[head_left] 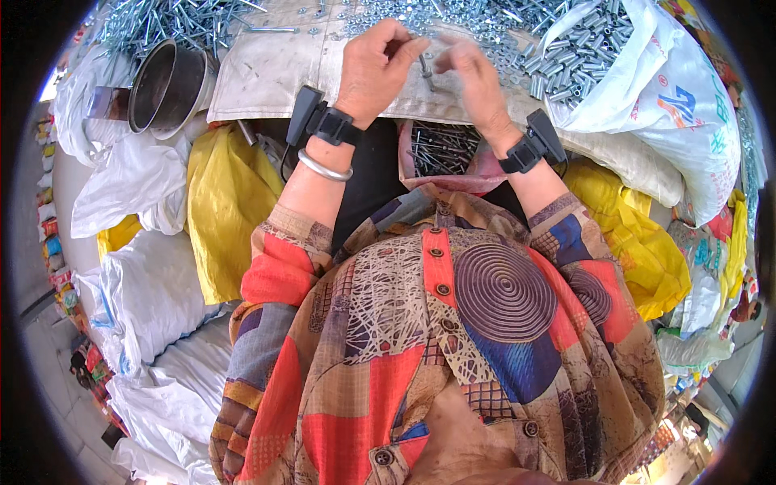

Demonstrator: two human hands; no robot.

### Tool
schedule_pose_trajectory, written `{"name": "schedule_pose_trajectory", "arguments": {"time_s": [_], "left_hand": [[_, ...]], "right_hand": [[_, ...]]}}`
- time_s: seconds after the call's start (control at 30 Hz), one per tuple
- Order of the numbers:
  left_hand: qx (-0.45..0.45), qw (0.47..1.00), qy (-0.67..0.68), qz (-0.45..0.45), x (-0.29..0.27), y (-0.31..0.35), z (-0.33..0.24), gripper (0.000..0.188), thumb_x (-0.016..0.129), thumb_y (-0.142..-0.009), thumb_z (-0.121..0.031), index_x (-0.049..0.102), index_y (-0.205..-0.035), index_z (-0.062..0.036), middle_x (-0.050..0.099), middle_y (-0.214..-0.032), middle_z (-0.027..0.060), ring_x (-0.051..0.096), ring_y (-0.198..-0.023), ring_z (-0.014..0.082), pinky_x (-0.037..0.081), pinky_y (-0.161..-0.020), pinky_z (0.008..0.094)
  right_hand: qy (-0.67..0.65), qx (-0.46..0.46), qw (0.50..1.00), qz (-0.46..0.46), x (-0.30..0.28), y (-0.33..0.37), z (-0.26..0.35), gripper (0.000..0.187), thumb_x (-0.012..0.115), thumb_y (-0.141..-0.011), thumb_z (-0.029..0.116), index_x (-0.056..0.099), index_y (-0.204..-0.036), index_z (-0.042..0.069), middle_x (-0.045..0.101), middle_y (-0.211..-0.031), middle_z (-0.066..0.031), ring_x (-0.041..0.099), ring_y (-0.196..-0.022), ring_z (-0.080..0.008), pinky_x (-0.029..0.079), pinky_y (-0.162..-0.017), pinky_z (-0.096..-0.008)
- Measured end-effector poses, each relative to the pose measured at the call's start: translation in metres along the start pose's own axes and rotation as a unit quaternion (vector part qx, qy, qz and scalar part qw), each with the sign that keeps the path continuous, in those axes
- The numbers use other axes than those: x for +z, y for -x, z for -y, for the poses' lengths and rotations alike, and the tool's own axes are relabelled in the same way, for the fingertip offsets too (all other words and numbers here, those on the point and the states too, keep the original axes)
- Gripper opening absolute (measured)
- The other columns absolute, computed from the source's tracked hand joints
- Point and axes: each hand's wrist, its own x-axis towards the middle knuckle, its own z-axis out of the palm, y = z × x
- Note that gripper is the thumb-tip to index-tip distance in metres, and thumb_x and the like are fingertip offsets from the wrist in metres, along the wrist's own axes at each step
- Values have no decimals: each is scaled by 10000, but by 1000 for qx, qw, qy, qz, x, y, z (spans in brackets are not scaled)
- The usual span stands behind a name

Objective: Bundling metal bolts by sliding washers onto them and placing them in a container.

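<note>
My left hand (pixel 373 71) is raised over the near edge of the cloth-covered work surface (pixel 275 77). Its thumb and fingers pinch the upper end of a slim metal bolt (pixel 425 68), which points downward. Just to the right hovers my right hand (pixel 475 85), its fingers curled toward the bolt but smeared by motion. Whether it holds anything does not show. Beyond both hands lie loose nuts and washers (pixel 477 40). Below them, at my lap, an open pinkish bag (pixel 412 174) contains many dark metal bolts (pixel 443 149).
Long bolts (pixel 182 20) are heaped at the far left, near a dark round pan (pixel 164 89). Metal sleeves (pixel 578 52) spill from a white sack (pixel 675 105) at the right. Yellow sacks (pixel 226 214) and white sacks (pixel 162 291) crowd the sides.
</note>
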Motion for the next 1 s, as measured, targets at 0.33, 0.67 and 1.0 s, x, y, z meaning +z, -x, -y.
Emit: {"name": "schedule_pose_trajectory", "arguments": {"time_s": [0.33, 0.67, 1.0], "left_hand": [[-181, 904, 377, 94, -1, 15, -4, 109, 609, -961, -132, 596, -879, -62, 691, -901, 89, 551, -650, 79, 474, -613, 229], [-249, 926, 284, 5, 15, 52, -18, 206, 695, -901, -185, 598, -792, -40, 597, -696, 2, 525, -570, 58, 431, -512, 218], [-225, 963, 142, 44, 14, 63, -34, 193, 615, -935, -175, 618, -830, -13, 584, -651, 15, 518, -537, 73, 401, -478, 242]], "right_hand": [[-305, 269, 899, 164, 4, 40, 16, 338, 614, -955, 350, 651, -949, 14, 631, -837, -24, 537, -645, -76, 395, -575, -213], [-116, 225, 958, 135, 3, 67, 26, 142, 666, -918, 173, 644, -914, 34, 608, -767, 0, 567, -666, -74, 449, -645, -216], [5, 99, 993, 60, 9, 86, 35, 214, 649, -916, 197, 677, -1008, 6, 679, -822, -44, 618, -683, -87, 512, -641, -267]]}}
